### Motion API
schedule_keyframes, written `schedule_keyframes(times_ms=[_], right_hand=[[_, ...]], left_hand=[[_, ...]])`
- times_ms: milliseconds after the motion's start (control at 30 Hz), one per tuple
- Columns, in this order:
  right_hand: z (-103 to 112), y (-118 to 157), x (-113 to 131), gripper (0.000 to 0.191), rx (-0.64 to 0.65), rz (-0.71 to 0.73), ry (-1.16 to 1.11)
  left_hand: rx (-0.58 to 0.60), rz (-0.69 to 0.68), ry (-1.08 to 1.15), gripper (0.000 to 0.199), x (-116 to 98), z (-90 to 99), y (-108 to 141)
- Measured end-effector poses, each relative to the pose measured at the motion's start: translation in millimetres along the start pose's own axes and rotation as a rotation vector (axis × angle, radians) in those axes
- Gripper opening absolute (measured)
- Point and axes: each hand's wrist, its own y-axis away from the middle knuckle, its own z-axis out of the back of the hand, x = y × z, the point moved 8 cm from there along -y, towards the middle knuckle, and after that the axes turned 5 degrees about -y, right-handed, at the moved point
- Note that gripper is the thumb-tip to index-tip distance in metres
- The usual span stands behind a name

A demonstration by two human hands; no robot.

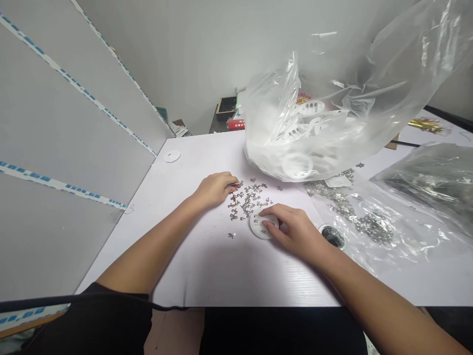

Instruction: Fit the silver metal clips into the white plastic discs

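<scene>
Small silvery metal pieces [248,203] lie scattered on the white table between my hands. My left hand [216,190] is at the left edge of this spread, fingers closed together by the pieces. Whatever is between its fingertips is too small to make out. A round white plastic disc [260,231] with small slots rests flat on the table, partly covered by my right hand [291,226]. The thumb and fingers of that hand are pressed onto the disc. One metal piece [231,235] lies apart, nearer to me.
A large clear bag [281,165] of white plastic parts stands behind the pieces. To the right, more metal pieces [373,228] lie on clear plastic, with a dark round object [332,235] by my right forearm. Another white disc [172,156] lies far left, near the partition [84,143].
</scene>
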Motion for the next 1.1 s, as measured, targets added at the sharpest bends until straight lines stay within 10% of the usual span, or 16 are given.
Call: schedule_keyframes(times_ms=[1100], right_hand=[[1.8,-1.1,-0.2,0.019,0.008,-0.045,-0.022]], left_hand=[[0.042,-0.048,-0.115,0.005,-13.8,7.4,-0.7]])
